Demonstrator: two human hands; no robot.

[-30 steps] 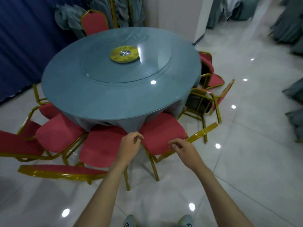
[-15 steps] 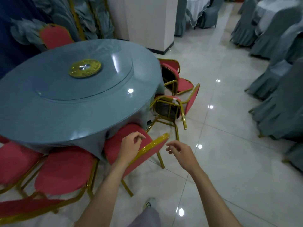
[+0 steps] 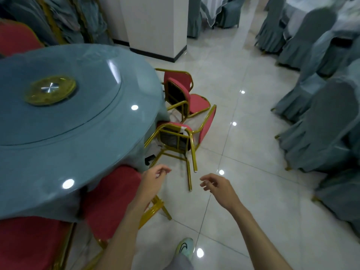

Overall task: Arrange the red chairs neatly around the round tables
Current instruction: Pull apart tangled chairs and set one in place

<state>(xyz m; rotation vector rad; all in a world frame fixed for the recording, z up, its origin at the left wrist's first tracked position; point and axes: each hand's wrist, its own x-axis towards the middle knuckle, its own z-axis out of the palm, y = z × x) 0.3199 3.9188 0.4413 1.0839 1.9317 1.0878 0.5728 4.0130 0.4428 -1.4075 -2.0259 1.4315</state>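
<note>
Tipped over on the floor against the counter (image 3: 109,152) edge, legs pointing outward: red chair (image 3: 175,139). Hovering just short of it, fingers loosely curled, empty: left grip (image 3: 153,178), right grip (image 3: 218,187). Probably light but rigid and awkward; best seized by the gold frame (image 3: 193,152), not the soft padding.

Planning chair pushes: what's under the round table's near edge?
The red seat and its neighbour sit partly under the tablecloth. The cloth hides the table's base and anything deeper.
</note>
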